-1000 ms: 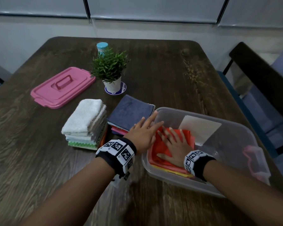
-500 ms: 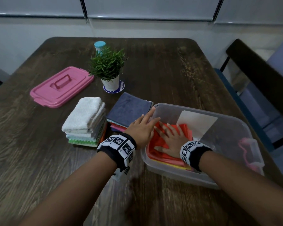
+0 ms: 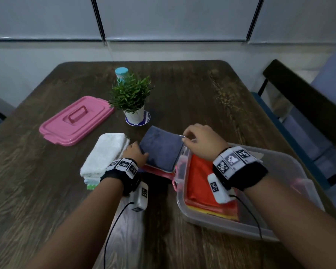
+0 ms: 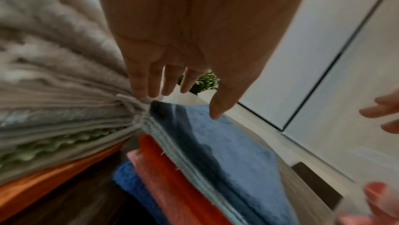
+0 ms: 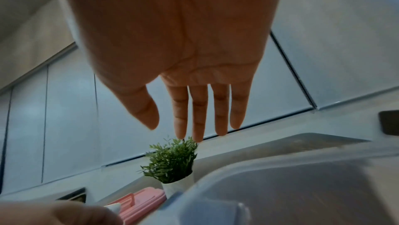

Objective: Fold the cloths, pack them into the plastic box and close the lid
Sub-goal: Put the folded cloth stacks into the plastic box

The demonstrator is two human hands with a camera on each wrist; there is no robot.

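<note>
From the head view, the left hand (image 3: 136, 153) lies at the near left edge of the blue cloth (image 3: 161, 147), which tops a small stack between the white cloth pile (image 3: 105, 152) and the clear box (image 3: 279, 191); how far its fingers curl cannot be told here. The right hand (image 3: 202, 141) hovers over the blue cloth's far right corner, fingers bent down toward it. An orange cloth (image 3: 200, 183) lies flat inside the box at its left end. The pink lid (image 3: 76, 120) rests on the counter (image 3: 182, 94) well to the left, beside a potted plant (image 3: 131, 98). In the left wrist view, the left hand (image 4: 183, 49) has straight fingers (image 4: 138, 85) touching the white cloth pile (image 4: 54, 75), and the thumb reaches over the blue cloth (image 4: 226, 143); nothing is gripped. In the right wrist view, the right hand (image 5: 172, 49) is spread with straight fingers, holding nothing, above the box (image 5: 280, 186) rim, with the plant (image 5: 170, 160) and lid (image 5: 140, 201) beyond.
</note>
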